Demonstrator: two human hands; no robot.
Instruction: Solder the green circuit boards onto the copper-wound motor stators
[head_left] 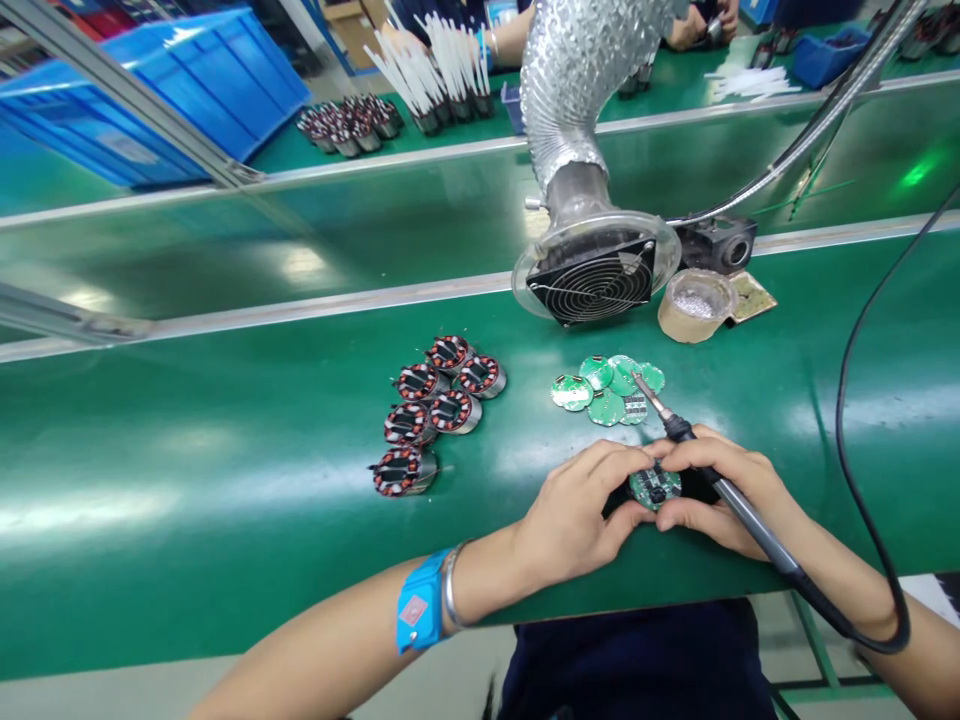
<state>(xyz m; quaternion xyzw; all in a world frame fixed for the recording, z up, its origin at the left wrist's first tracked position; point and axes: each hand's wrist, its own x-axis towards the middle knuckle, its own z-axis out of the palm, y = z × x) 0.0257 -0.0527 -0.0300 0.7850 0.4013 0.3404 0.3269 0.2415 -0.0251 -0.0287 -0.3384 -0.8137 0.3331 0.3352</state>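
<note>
Near the front edge of the bench, a round green circuit board (pixel 656 487) with black parts on it sits between the fingertips of both hands. My left hand (pixel 574 505) grips its left side with thumb and fingers. On the other side, my right hand (pixel 731 490) pinches the board and also carries a soldering iron (pixel 739 510), whose tip points up and left. What lies under the board is hidden by my fingers. Just beyond my hands is a loose pile of round green circuit boards (pixel 606 407). Several motor stators (pixel 411 425) with copper windings stand to the left.
A fume extractor fan (pixel 600 285) hangs from a foil duct (pixel 566 90) above the bench. Beside it are a round solder pot (pixel 696 305) and a black stand (pixel 720 243). The iron's cable (pixel 844 400) loops at right. Across the line are a blue crate (pixel 172 95) and co-workers' hands.
</note>
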